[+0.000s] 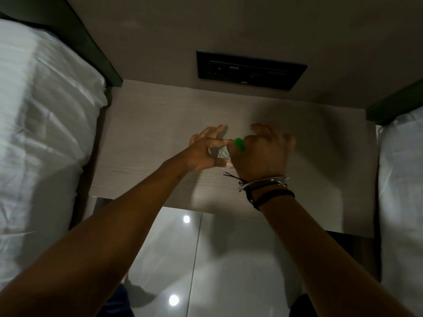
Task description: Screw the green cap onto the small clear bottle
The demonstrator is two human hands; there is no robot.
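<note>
Head view: left hand (203,154) pinches bottle (221,154), neck toward right hand (263,152), which grips cap (239,144) just beside it (axis roughly hand-to-hand; seating unclear). Judgement: threads need aligning.

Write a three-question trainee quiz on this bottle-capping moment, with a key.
1. True or false: the small clear bottle stands alone on the bedside table.
2. Which hand holds the green cap? A) left hand B) right hand
3. Fill in: on the wall above the table sits a black ____ panel.

Key: 1. False, the left hand holds it. 2. B. 3. Socket.
</note>
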